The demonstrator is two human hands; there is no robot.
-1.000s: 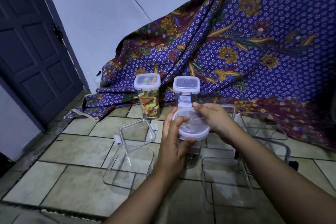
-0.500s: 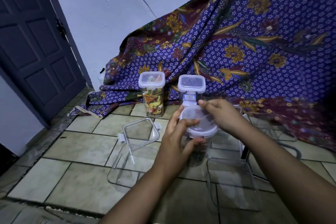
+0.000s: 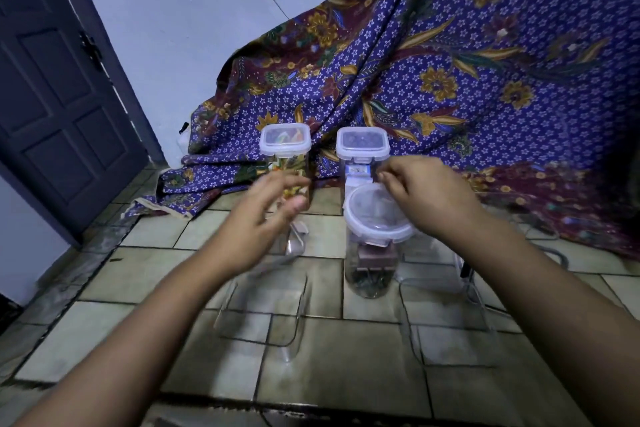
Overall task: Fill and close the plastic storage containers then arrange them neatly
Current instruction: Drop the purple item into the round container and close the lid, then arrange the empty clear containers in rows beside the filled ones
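The round jar (image 3: 372, 246) stands on the tiles (image 3: 332, 350) just under the right hand (image 3: 424, 196), its lid (image 3: 379, 217) seated on top and dark contents showing through the wall. The right hand rests over the far right edge of that lid, fingers curled loosely; I cannot tell if they pinch a latch or only touch the rim. The left hand (image 3: 266, 215) is well to the left of the jar, fingers spread and blurred, holding nothing.

Beyond the hands, two tall jars (image 3: 285, 158) stand shut against the patterned cloth (image 3: 485, 80), one with colourful contents, one (image 3: 363, 152) with dark. Below the left hand sits an empty clear tub (image 3: 263, 308); another (image 3: 446, 319) lies below the right wrist.

The step looks like sealing the round lid. To do it well, I'd steady the jar body with the free left hand so it cannot tip, then press each tab down in turn round the rim, opposite sides first, checking the front tab by the near edge sits flush. A lid clipped on one side only would likely ride up crooked.
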